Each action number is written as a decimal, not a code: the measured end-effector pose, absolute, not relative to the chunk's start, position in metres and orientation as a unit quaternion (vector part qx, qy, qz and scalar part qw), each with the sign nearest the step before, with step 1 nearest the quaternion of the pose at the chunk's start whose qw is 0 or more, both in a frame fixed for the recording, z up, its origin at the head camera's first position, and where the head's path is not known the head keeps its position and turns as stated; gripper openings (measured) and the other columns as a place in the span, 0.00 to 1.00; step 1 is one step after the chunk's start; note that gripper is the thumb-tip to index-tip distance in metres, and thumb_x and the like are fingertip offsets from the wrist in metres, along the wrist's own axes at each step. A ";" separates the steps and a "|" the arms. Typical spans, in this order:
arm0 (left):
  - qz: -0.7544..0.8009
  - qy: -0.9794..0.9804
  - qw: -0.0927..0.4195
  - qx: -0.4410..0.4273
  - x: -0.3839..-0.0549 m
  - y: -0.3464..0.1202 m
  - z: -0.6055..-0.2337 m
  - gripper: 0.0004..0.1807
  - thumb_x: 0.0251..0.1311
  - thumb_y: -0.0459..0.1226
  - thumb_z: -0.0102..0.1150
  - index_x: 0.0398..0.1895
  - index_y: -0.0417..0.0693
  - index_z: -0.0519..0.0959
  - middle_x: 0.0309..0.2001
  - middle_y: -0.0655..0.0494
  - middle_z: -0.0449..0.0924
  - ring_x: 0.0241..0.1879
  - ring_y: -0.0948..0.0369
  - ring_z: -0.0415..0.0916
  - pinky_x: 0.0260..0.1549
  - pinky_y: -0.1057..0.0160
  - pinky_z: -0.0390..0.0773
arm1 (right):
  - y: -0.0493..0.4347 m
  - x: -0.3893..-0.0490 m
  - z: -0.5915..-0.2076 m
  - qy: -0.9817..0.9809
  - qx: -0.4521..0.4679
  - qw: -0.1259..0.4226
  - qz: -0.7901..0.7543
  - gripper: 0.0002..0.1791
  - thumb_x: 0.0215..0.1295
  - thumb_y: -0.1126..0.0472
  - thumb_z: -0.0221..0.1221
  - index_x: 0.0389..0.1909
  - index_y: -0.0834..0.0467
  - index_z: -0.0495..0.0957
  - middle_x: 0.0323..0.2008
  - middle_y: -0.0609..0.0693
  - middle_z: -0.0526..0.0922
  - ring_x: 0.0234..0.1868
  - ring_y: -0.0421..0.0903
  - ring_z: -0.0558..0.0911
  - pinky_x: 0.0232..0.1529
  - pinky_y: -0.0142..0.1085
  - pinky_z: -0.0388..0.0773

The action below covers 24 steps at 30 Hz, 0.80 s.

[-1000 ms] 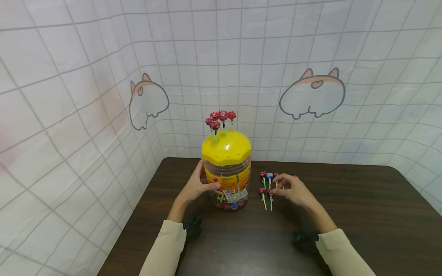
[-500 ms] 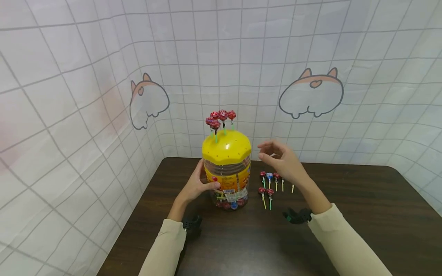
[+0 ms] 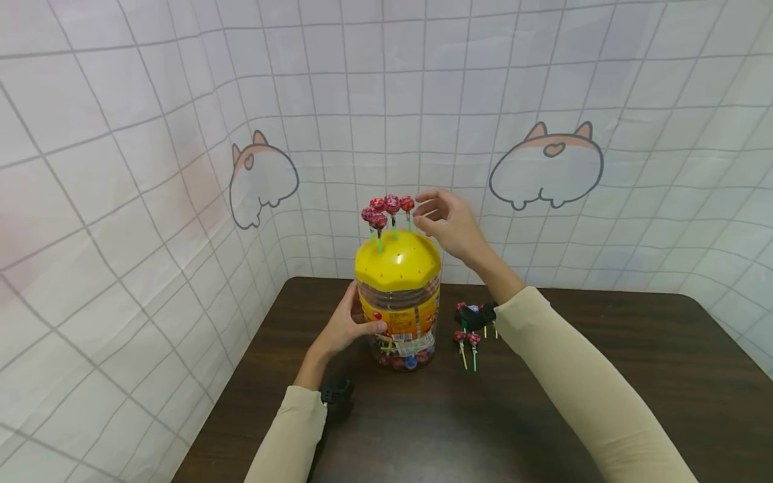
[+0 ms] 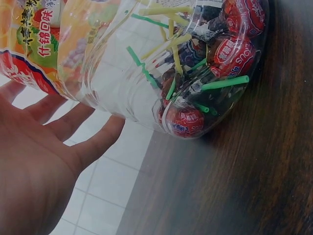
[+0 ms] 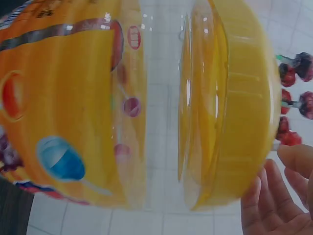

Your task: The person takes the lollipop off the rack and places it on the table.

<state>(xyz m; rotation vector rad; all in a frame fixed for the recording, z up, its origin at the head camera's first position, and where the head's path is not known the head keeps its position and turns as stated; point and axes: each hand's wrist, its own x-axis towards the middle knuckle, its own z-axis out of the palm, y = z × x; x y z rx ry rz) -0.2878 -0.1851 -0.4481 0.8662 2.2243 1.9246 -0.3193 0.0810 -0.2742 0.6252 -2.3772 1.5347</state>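
A clear plastic candy jar with an orange label stands upright on the table, loose lollipops in its bottom. Several red-wrapped lollipops stand by their sticks in its yellow lid. My left hand holds the jar's left side, thumb across the front; in the left wrist view its fingers spread along the wall. My right hand is raised above the lid's right side, thumb and fingers parted around nothing visible. Its fingertips are right beside the rightmost standing lollipop.
Several lollipops lie in two rows on the dark wooden table, right of the jar. The right wrist's black camera covers some of them in the head view. A white gridded curtain hangs behind and left.
My right hand has risen from the lollipops on the table and moved left to those standing in the lid. The left hand keeps its hold on the jar, which stays in place.
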 end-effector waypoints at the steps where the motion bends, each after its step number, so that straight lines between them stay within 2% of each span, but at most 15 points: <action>1: 0.628 0.725 0.037 0.281 -0.288 -0.185 -0.448 0.50 0.60 0.45 0.73 0.79 0.67 0.51 0.69 0.50 0.67 0.64 0.49 0.73 0.59 0.46 0.81 | 0.079 -0.322 -0.273 -0.812 0.216 0.120 0.528 0.21 0.70 0.59 0.63 0.62 0.56 0.75 0.52 0.57 0.85 0.48 0.52 0.84 0.48 0.40 0.84; 12: 0.628 0.726 0.041 0.278 -0.286 -0.182 -0.446 0.51 0.60 0.45 0.74 0.80 0.69 0.51 0.70 0.51 0.67 0.65 0.46 0.71 0.61 0.44 0.79 | 0.072 -0.332 -0.269 -0.787 0.236 0.140 0.553 0.20 0.70 0.63 0.63 0.61 0.58 0.77 0.45 0.60 0.86 0.42 0.56 0.84 0.38 0.31 0.83; 19: 0.629 0.725 0.040 0.278 -0.286 -0.183 -0.447 0.51 0.60 0.44 0.73 0.80 0.68 0.50 0.70 0.51 0.67 0.65 0.46 0.72 0.62 0.42 0.78 | 0.079 -0.324 -0.257 -0.756 0.249 0.165 0.583 0.20 0.69 0.63 0.64 0.60 0.57 0.76 0.43 0.59 0.85 0.35 0.45 0.84 0.35 0.31 0.83; 24: 0.626 0.729 0.036 0.273 -0.288 -0.184 -0.447 0.51 0.60 0.44 0.73 0.79 0.68 0.51 0.70 0.51 0.67 0.64 0.48 0.73 0.62 0.42 0.78 | 0.091 -0.314 -0.252 -0.752 0.253 0.160 0.587 0.20 0.69 0.63 0.64 0.60 0.56 0.78 0.42 0.59 0.85 0.32 0.43 0.84 0.33 0.31 0.83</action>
